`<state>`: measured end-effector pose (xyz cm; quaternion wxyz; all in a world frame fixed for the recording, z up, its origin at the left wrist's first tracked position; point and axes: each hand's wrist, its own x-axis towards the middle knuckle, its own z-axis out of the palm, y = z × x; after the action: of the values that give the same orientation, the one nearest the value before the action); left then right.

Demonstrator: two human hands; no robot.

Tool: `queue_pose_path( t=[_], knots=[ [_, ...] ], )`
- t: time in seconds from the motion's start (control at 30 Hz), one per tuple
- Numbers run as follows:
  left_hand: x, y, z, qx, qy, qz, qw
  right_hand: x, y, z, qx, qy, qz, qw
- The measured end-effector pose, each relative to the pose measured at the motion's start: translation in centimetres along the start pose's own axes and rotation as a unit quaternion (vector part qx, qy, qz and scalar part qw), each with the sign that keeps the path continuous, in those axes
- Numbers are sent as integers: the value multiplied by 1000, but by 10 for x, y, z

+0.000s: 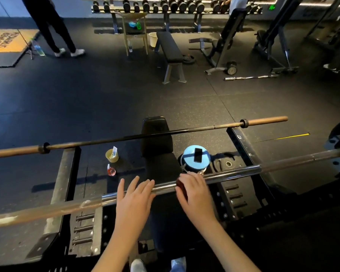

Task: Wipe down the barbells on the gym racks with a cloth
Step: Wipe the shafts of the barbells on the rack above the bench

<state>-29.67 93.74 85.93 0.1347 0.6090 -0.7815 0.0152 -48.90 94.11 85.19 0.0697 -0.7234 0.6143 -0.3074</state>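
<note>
Right hand (pixel 195 191) curled over a dark red cloth (pixel 180 187), pinning it on the chrome shaft of the near barbell (pixel 234 172), which lies across the rack (pixel 66 173) from lower left to upper right.

Likely faults: the cloth is small and mostly hidden under the palm, so a long stroke may pull it out and leave bare fingers on the bar. An uneven push may also roll the bar in its supports.

Left hand (pixel 134 195) flat, fingers straight and spread across the shaft just left of the cloth; whether it presses cannot be told. Both forearms reach forward, wrists level.

Beyond: bench (pixel 157 154), blue tub (pixel 187 154), far barbell (pixel 145 135).
</note>
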Motion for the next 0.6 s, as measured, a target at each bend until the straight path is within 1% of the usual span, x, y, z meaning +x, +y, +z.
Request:
queue_pose_path(
  t=[0.03,0.07,0.1,0.17,0.23,0.27,0.3,0.33,0.4,0.47,0.5,0.53,0.57,0.6],
  knots=[
    [-1,-3,-1,1,3,-1,1000,3,6,-4,-10,-20,-31,999],
    [-2,-6,-1,1,9,-1,1000,7,14,-8,-22,-30,-42,998],
    [-3,-8,-2,-1,15,-3,1000,10,22,-12,-35,-30,-32,998],
    [-5,-13,-3,-3,25,-8,1000,11,29,-15,-34,1,43,998],
    [-6,-16,-3,-10,35,-12,999,8,14,-7,-25,54,133,989],
    [-6,-16,-3,-16,35,-15,999,7,2,0,-27,64,148,987],
    [-6,-16,-3,-21,36,-17,999,5,-11,8,-28,60,136,988],
    [-6,-16,-2,-23,36,-19,999,4,-22,15,-27,46,101,993],
    [-6,-17,-2,-26,36,-17,999,6,-35,19,-15,1,3,1000],
    [-6,-18,-3,-29,36,-12,999,18,-31,9,-12,-47,-59,997],
    [-7,-18,-5,-31,35,-12,999,23,-24,3,-17,-65,-64,996],
    [-8,-17,-5,-34,35,-12,999,26,-15,-3,-21,-72,-48,996],
    [-9,-17,-6,-38,36,-12,999,28,-7,-7,-19,-64,-12,998],
    [-11,-16,-7,-42,39,-10,998,27,-2,-9,-11,-39,34,999]
  ],
)
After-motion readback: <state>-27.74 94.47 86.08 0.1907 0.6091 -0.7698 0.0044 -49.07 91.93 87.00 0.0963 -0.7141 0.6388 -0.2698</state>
